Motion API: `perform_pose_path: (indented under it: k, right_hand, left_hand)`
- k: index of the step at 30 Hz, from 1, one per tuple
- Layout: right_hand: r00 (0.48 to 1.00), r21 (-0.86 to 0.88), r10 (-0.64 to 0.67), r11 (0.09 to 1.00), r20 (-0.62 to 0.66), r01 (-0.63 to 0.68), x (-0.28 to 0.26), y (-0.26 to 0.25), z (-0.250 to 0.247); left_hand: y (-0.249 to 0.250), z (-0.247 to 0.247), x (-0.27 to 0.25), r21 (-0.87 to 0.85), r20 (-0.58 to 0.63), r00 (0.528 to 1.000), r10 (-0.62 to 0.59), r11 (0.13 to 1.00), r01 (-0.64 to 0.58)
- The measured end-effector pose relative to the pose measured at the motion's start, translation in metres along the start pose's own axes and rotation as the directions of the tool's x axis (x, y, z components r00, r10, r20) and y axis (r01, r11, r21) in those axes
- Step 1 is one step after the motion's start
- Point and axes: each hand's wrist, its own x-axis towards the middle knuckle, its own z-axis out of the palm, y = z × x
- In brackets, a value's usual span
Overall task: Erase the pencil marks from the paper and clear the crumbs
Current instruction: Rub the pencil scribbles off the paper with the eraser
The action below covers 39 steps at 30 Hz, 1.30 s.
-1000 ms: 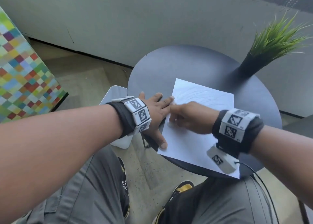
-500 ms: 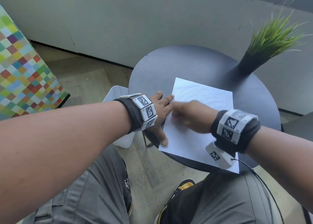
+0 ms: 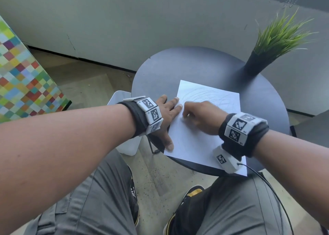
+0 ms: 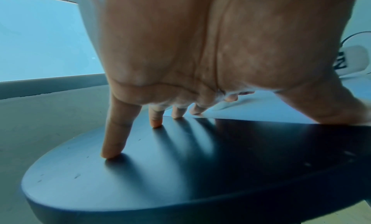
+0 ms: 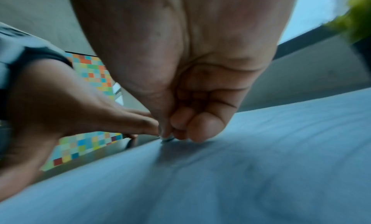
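Since the earlier frames the right hand [image 3: 201,118] has slid a little toward the near-left part of the paper [image 3: 194,142], uncovering more of the scribble, while the left hand [image 3: 165,113] has stayed planted on the sheet's left edge.

From the head view, the paper lies on the near half of the round tabletop [image 3: 195,65], its near right corner hanging past the tabletop's near edge. Faint pencil marks [image 3: 208,94] loop across the far part of the sheet; the near part looks mostly clean. No crumbs can be made out here.

At the left wrist, the left hand's fingers [image 4: 114,138] are spread and straight, tips pressing down at the paper's left edge [image 4: 251,114], some on bare tabletop [image 4: 160,172].

At the right wrist, the right hand's fingers [image 5: 200,126] are curled tight together, pinching something small and pale against the sheet [image 5: 240,164], probably an eraser [image 5: 167,138], though blur hides it.

I judge the erasing only partly done: the far scribble remains, and clearing crumbs is not yet begun.
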Motion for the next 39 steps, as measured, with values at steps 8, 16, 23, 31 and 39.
perform_pose_path:
  k: [8,16,23,31,39]
  right_hand:
    - [0.994,0.024,-0.085,0.996,0.075,0.084,-0.009,-0.009,0.007]
    - [0.967,-0.001,-0.203,0.979,0.155,0.205,-0.025,-0.017,0.012]
    - [0.991,-0.011,-0.110,0.994,0.070,0.111,-0.032,-0.019,0.015]
    - [1.000,-0.032,0.007,0.999,0.009,-0.006,-0.025,-0.009,0.009]
    - [0.995,-0.047,0.098,0.994,-0.016,-0.099,-0.024,-0.003,0.005]
  left_hand:
    - [0.001,-0.002,0.000,0.003,0.012,1.000,0.004,1.000,-0.004]
    - [0.001,-0.001,0.001,0.005,0.018,1.000,0.000,1.000,0.000]
    - [0.006,-0.002,0.000,0.019,0.038,0.999,-0.009,1.000,0.008]
    - [0.007,-0.003,0.000,0.026,0.051,0.998,-0.024,0.999,0.022]
    - [0.009,-0.001,0.002,0.042,0.044,0.999,-0.031,0.999,0.030]
